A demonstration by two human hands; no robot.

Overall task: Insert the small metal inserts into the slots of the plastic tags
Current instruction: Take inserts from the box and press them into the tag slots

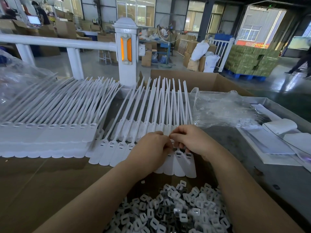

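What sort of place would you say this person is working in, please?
Most likely a factory or warehouse assembly floor. Rows of identical white plastic tags lie on the bench, a heap of small inserts sits in front, and behind stand stacked cartons on a pallet and cardboard boxes.

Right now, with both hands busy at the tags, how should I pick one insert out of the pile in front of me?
Take one insert lying on top of the pile, pinching its two outer edges from above. They are small flat squarish pieces with a central hole, heaped loosely, so faces offer little grip. Probably use the right hand, while the left hand steadies the tags.
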